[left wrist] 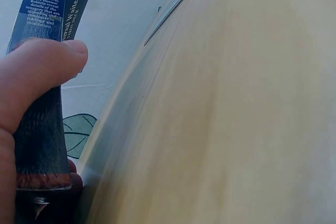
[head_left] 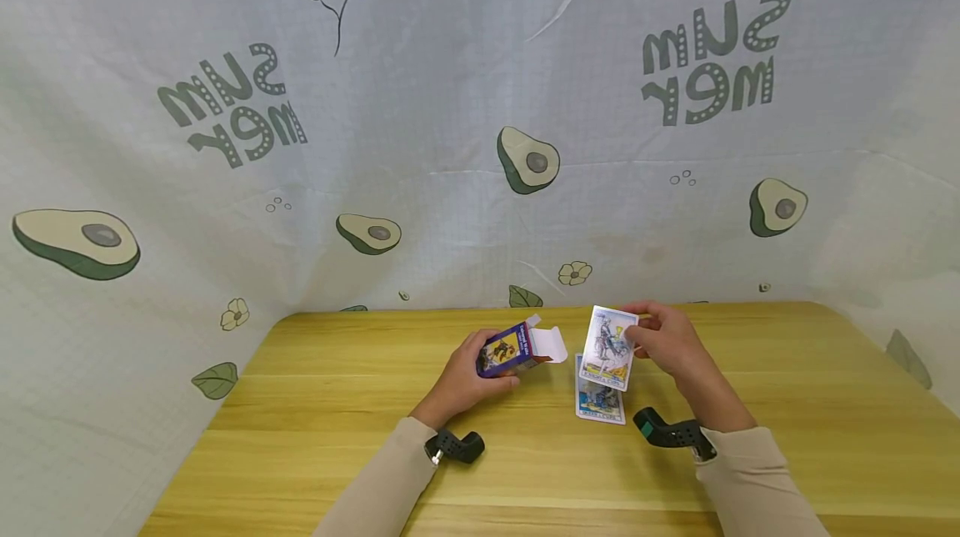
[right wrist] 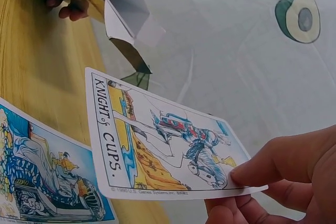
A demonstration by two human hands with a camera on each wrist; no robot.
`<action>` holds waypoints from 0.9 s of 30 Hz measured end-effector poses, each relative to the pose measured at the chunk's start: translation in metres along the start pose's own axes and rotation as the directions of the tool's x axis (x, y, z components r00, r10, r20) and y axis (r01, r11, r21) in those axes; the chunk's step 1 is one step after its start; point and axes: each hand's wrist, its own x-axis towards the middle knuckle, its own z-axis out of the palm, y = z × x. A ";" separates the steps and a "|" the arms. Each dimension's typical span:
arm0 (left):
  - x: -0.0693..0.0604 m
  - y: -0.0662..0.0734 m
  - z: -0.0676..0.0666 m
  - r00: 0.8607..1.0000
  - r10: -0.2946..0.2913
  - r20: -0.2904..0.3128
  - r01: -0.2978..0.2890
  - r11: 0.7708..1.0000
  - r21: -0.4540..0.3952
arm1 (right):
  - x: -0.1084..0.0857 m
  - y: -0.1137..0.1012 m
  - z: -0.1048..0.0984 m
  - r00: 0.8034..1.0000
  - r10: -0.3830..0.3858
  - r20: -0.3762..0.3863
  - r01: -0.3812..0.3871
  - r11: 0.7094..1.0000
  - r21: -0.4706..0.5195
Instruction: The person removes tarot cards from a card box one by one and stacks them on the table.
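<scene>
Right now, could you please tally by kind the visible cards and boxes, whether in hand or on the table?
Visible cards: 2 (the Knight of Cups in the right hand, the other card on the table)
Boxes: 1 (the open box in the left hand)
Total: 3

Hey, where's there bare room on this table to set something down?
The table is bare from the left hand out to the left edge, and from the right hand out to the right edge. It's crowded between the hands: the box, the held card and the lying card it partly covers.
</scene>
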 end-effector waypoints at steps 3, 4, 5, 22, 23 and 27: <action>0.000 0.000 0.000 1.000 0.001 0.002 -0.001 1.000 0.000 | 0.012 0.020 0.001 1.000 -0.012 0.000 0.012 1.000 -0.001; 0.000 0.000 0.000 1.000 0.000 0.003 0.000 1.000 -0.001 | 0.015 0.024 0.002 1.000 -0.007 -0.008 0.007 1.000 0.001; 0.000 0.000 -0.001 1.000 -0.001 0.003 0.001 1.000 -0.001 | 0.015 0.024 0.002 1.000 -0.007 -0.003 0.007 1.000 0.001; 0.000 -0.001 0.000 1.000 -0.008 0.001 0.008 1.000 -0.004 | -0.013 -0.013 -0.002 0.996 0.021 0.087 -0.019 1.000 -0.023; 0.000 -0.001 0.000 1.000 -0.006 0.000 0.006 1.000 -0.006 | -0.013 -0.012 -0.002 0.996 0.018 0.092 -0.016 1.000 -0.021; 0.000 -0.001 0.000 1.000 -0.004 0.002 0.004 1.000 -0.012 | -0.014 -0.010 0.000 0.993 0.013 0.116 -0.012 1.000 -0.011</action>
